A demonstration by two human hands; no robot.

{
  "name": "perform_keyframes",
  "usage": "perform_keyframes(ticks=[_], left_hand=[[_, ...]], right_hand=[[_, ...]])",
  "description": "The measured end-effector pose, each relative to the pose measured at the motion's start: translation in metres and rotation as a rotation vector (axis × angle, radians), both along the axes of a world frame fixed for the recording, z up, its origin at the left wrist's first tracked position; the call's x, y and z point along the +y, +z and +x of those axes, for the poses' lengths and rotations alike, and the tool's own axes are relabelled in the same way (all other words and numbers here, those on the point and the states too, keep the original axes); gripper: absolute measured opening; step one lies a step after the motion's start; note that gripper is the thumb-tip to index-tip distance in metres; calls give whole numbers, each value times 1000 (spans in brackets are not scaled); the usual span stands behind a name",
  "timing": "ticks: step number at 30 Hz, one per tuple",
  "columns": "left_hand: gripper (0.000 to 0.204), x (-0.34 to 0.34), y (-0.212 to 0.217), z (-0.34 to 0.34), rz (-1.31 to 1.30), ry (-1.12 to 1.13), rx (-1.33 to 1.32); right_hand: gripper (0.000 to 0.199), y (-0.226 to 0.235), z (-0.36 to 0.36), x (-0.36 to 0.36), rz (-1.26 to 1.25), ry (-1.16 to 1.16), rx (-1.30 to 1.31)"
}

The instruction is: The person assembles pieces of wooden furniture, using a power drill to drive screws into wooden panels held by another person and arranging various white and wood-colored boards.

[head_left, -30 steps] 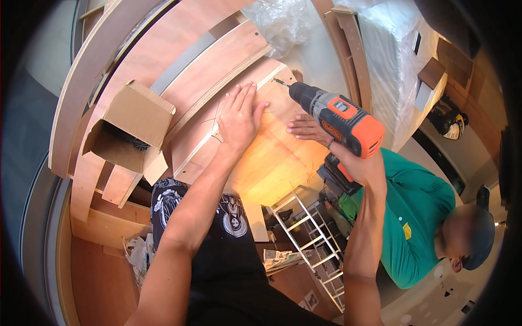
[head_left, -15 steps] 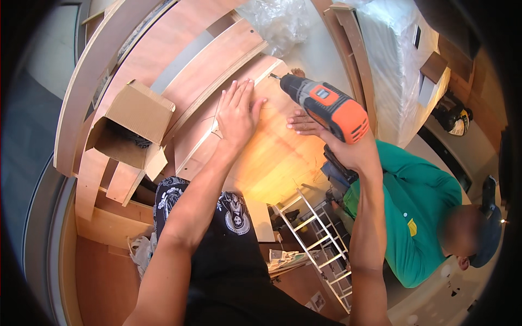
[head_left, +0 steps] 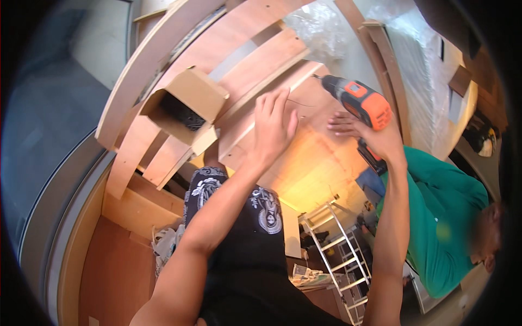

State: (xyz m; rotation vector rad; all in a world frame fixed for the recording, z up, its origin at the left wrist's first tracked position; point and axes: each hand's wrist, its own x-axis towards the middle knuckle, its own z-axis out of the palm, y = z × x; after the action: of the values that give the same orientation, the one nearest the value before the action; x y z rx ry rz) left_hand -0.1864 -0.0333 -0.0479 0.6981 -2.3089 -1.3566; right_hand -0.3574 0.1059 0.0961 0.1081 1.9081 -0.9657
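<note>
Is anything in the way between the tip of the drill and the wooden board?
Nothing visible is. The right hand holds the orange drill, and its tip points at the wooden board with only open air between. The left hand lies flat on the board beside that spot, off to the side, not in the drill's path.

Open box (head_left: 187, 106) on panel's (head_left: 321, 163) left edge; drill (head_left: 359, 100) at right edge (ladder (head_left: 337, 244) below).

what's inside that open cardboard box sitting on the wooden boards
Inside the open cardboard box, only something dark shows through the opening, too shadowed to identify. The box walls and flaps hide the rest of its contents.
</note>
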Motion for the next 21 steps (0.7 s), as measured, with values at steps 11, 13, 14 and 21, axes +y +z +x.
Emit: perform_keyframes(ticks=[11, 13, 14, 21], left_hand=[[24, -173, -12, 117, -417, -91, -580], [23, -175, -20, 112, -366, -109, -711], [22, -171, -22, 109, -391, -129, -777], [16, -167, -30, 105, -462, -167, -830]], right_hand=[[33, 24, 138, 67, 103, -69, 294], [30, 20, 163, 69, 61, -158, 319], [45, 19, 171, 75, 84, -138, 265], [79, 16, 197, 87, -50, -346, 232]])
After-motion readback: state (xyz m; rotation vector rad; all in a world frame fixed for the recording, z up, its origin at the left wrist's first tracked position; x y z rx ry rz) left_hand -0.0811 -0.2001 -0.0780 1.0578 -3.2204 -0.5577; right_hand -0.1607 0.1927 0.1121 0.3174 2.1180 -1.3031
